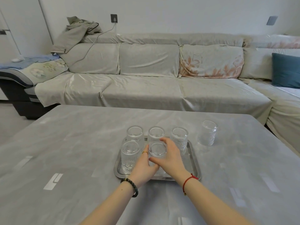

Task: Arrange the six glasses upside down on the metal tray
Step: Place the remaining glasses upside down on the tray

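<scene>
Seating the fifth glass (157, 151) base-up in the front-middle slot of the metal tray (194, 161), centre of frame. Both hands cup it: left hand (143, 168) wraps its left side, right hand (170, 155) its right, fingers curled round the wall, thumb across the near face. Two-handed probably to steady it between close neighbours. The glass sits between the palms, base poking above the fingertips; whether its rim has touched the tray is hidden by the hands. Four other inverted glasses fill the back row and front-left. Front-right slot is bare. The sixth glass (207, 133) stands on the table (73, 143), right of the tray, well apart; its orientation is unclear.
</scene>
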Available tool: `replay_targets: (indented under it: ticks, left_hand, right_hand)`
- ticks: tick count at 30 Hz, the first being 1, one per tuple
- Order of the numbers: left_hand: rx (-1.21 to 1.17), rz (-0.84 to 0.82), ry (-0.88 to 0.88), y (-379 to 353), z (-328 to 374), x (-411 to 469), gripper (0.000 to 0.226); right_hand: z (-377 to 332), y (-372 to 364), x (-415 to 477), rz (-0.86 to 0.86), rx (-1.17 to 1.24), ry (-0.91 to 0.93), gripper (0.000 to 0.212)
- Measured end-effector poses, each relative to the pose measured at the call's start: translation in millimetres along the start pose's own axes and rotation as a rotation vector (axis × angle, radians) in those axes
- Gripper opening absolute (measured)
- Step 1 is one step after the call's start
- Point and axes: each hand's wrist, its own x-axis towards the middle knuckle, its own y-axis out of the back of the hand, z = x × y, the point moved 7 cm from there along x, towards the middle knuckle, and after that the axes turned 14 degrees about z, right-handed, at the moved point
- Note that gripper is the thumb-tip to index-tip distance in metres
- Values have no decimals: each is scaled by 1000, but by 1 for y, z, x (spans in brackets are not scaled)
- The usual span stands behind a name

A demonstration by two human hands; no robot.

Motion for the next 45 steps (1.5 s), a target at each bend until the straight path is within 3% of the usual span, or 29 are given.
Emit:
replay_targets:
  ticks: [6, 14, 17, 20, 22, 24, 27, 33, 37, 45]
  left_hand:
    - [18, -27, 11, -9, -6, -10, 88]
    - [17, -8, 128, -15, -8, -23, 80]
    - [73, -101, 250, -20, -11, -32, 70]
    - [100, -301, 270, -39, 0, -44, 35]
    - [65, -376, 205, -56, 22, -45, 46]
    - [24, -359, 140, -74, 45, -33, 64]
    - [-61, -331, 41, -99, 81, -8, 60]
    - [-156, -305, 42, -157, 99, 45, 75]
    - [-230, -301, 20, -198, 97, 75, 44]
    - [-223, -138, -25, -236, 77, 128, 50]
  right_hand:
    - [40, -3, -24, -7, 159, -262, 79]
    - [45, -6, -28, -76, 175, -310, 78]
    - [46, 9, -25, -114, 153, -311, 73]
    - [50, 43, -12, -46, 162, -306, 64]
    - [54, 70, 0, 24, 174, -298, 58]
    - [61, 95, 12, 79, 166, -296, 56]
    - [80, 126, 29, 135, 147, -327, 58]
    - [128, 155, 64, 201, 127, -376, 79]
    - [157, 151, 87, 230, 131, -368, 78]
    - [195, 126, 124, 223, 131, -339, 78]
